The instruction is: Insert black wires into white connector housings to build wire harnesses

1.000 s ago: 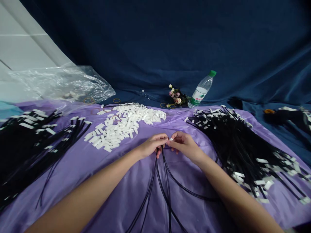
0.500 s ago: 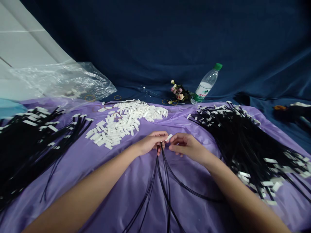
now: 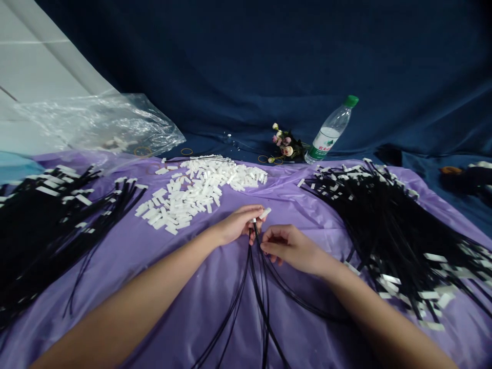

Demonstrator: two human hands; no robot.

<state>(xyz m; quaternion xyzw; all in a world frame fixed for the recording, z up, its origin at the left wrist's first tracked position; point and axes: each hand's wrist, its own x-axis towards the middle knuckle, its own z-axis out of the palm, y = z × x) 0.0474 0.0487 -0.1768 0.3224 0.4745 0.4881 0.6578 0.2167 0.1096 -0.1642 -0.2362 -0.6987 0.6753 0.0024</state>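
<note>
Our left hand pinches a white tab, black cords hanging below | our right hand curls beside those cords; whether it grips one, we cannot tell | beyond, a white pile on purple cloth | farther back, a bottle beside flowers

Looks like a makeshift little hand-assembly workspace, but can't tell if it's in a home or a small workshop. Giveaways are the heap of flat white rectangular pieces and thick bundles of white-tipped black cords spread over shiny purple cloth. Dark blue fabric drapes behind, with a clear green-capped plastic bottle nearby.
</note>
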